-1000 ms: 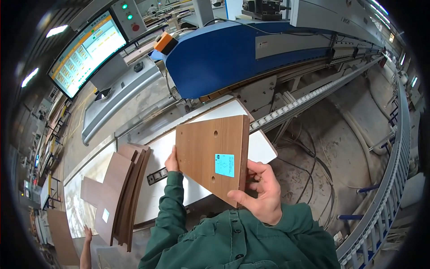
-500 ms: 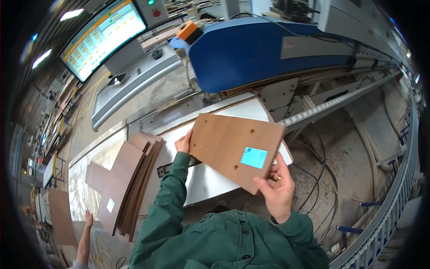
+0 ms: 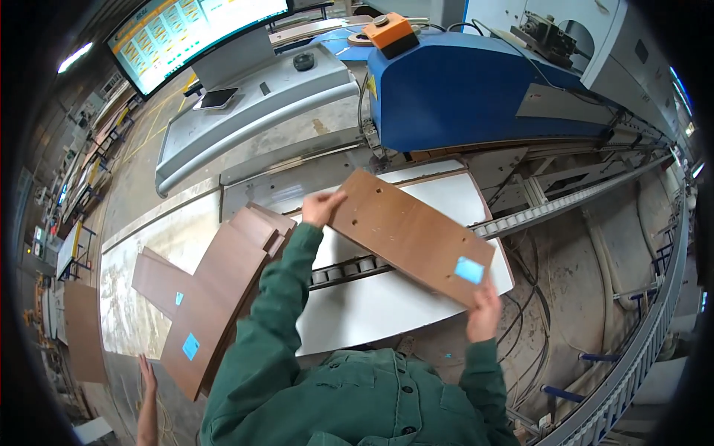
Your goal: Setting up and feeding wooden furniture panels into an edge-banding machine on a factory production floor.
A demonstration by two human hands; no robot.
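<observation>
A brown wood-look panel with small drilled holes hangs slantwise over the white worktop, its right end nearer to me. My left hand is closed on its far left corner. Closed at its near right corner, my right hand grips just beside the light-blue label stuck on the face. Behind the panel's near edge, a strip of rollers runs across the worktop. To the left lies a stack of similar brown panels, some bearing blue labels; my left sleeve covers part of it.
Another person's hand reaches in at lower left, near the stack. Beyond the worktop stand a blue machine housing with an orange control box and a grey console under a screen. Cables lie on the floor at right.
The panel has swung clockwise, its labelled end moving right, and its face looks flatter to me. Both hands still hold it. The view has shifted, showing more of the stack's labels.
</observation>
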